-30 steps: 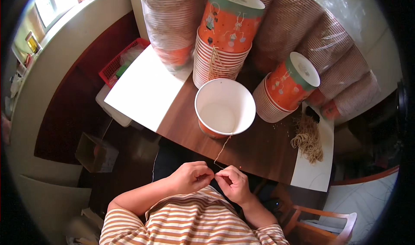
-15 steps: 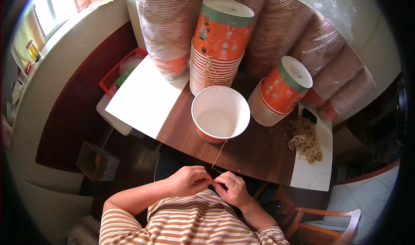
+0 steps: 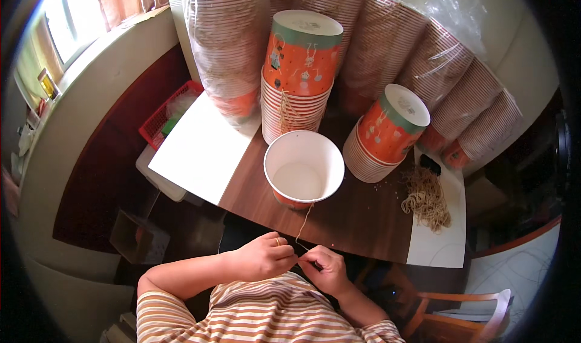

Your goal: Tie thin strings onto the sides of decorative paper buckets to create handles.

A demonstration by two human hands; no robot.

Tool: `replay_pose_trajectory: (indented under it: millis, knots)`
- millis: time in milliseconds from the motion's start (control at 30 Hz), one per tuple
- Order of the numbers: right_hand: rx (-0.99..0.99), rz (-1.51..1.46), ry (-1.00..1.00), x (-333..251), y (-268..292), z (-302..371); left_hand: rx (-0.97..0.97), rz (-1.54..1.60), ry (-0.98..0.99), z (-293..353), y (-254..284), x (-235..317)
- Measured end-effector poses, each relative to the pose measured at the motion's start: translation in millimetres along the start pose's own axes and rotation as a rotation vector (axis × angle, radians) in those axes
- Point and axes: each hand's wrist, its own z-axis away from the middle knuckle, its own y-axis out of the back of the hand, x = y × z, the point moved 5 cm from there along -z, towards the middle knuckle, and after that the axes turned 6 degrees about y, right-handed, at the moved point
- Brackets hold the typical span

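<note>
A thin beige cord hangs from the near rim of a white-lined paper bucket, which stands upright near the table's front edge. The cord runs down to my hands, in front of my striped shirt. My left hand is closed, thumb and fingers pinched together, with a ring on one finger. My right hand pinches the cord, its fingertips touching those of the left. What lies between the fingertips is too small to make out, though the cord passes into this spot.
Behind the bucket rises a stack of orange and green paper buckets; a shorter stack stands right. Plastic-wrapped stacks line the back. A tangle of beige cords lies at the right. Left are a red basket and a cardboard box.
The bucket and stacks sit slightly lower and further left in view. My left hand has turned a little, so its ring now shows. Both hands stay together at the cord.
</note>
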Motion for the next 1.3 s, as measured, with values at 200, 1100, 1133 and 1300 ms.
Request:
replay_pose_trajectory:
  millis: [200, 1100, 1133, 1300]
  knots:
    - [-0.011, -0.108, -0.231, 11.0, 9.5, -1.8, -0.010, -0.076, -0.120, -26.7, 22.4, -3.1]
    - [-0.252, 0.176, -0.192, 45.2, 50.7, -124.4, 0.293, 1.040, 1.004, -19.8, 3.4, -94.5]
    - [-0.248, 0.172, -0.194, 49.3, 45.6, -129.5, 0.343, 1.018, 1.063, -17.4, 4.4, -100.2]
    - [-0.271, 0.212, -0.264, 68.6, 32.1, -141.1, 0.296, 0.859, 1.056, -18.2, 3.6, -118.2]
